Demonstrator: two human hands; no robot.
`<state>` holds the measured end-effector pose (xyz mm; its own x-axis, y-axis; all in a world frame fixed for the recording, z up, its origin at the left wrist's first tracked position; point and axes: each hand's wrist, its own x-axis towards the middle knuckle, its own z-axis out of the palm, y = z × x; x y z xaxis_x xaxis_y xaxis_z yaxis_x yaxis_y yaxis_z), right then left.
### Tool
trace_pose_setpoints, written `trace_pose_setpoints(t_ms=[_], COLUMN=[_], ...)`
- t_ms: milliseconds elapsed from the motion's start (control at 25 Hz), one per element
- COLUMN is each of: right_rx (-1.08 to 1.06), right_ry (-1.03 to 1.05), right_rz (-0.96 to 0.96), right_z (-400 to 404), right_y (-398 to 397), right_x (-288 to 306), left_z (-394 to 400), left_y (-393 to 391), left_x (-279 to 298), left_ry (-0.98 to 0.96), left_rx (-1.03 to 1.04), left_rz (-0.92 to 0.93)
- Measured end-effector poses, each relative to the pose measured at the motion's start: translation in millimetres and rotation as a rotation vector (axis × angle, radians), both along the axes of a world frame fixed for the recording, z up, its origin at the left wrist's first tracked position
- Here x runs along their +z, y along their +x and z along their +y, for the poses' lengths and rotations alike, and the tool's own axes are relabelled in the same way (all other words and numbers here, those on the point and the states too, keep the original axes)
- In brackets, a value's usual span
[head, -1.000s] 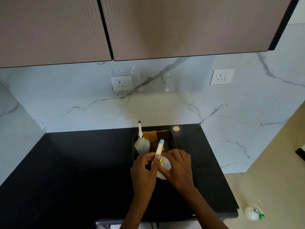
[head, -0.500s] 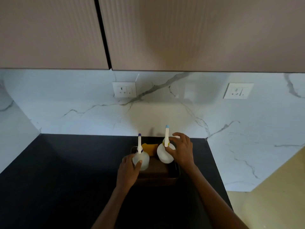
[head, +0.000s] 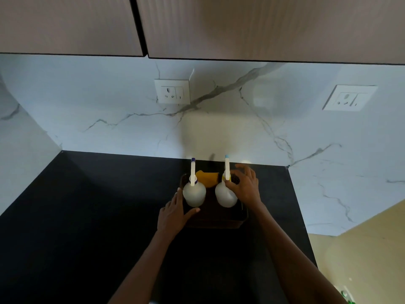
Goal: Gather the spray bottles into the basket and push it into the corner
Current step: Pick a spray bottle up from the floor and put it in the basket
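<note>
A dark basket (head: 219, 220) stands on the black counter close to the back wall. Two white spray bottles stand upright in it. The left bottle (head: 194, 194) has a purple-tipped nozzle and the right bottle (head: 224, 197) a light-blue-tipped one. A yellow sponge (head: 208, 178) lies between them at the back. My left hand (head: 173, 213) grips the basket's near-left corner, thumb on the front rim and fingers along the left side. My right hand (head: 245, 185) is at the right bottle's neck, thumb against it, with the fingers curved loosely behind it over the basket's right rim.
The black counter (head: 87, 216) stretches left to a corner where the marble walls meet (head: 61, 150). Two wall sockets (head: 172, 91) (head: 349, 98) sit above. Wall cabinets (head: 241, 25) hang overhead. The counter's right edge (head: 300, 216) is just beyond the basket.
The right bottle went from above the counter into the basket's right side. My left hand slid off the left bottle down to the basket's corner. My right fingers loosened.
</note>
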<state>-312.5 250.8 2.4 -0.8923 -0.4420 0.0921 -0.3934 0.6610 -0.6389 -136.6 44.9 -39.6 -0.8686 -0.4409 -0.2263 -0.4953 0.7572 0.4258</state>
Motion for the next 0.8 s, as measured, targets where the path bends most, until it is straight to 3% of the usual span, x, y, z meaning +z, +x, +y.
trace_pose_setpoints(t_ms=[400, 680, 800], right_rx=[0.013, -0.064, -0.089], right_ry=[-0.007, -0.226, -0.305], right_rz=[-0.033, -0.170, -0.199], right_z=[16, 42, 72], right_y=[7, 46, 75], right_x=[-12, -32, -43], left_z=[6, 46, 85], left_y=[4, 32, 47], left_x=[1, 0, 1], left_ry=[-0.057, -0.195, -0.151], left_rx=[0.038, 0.114, 0.163], left_rz=[0.018, 0.234, 0.265])
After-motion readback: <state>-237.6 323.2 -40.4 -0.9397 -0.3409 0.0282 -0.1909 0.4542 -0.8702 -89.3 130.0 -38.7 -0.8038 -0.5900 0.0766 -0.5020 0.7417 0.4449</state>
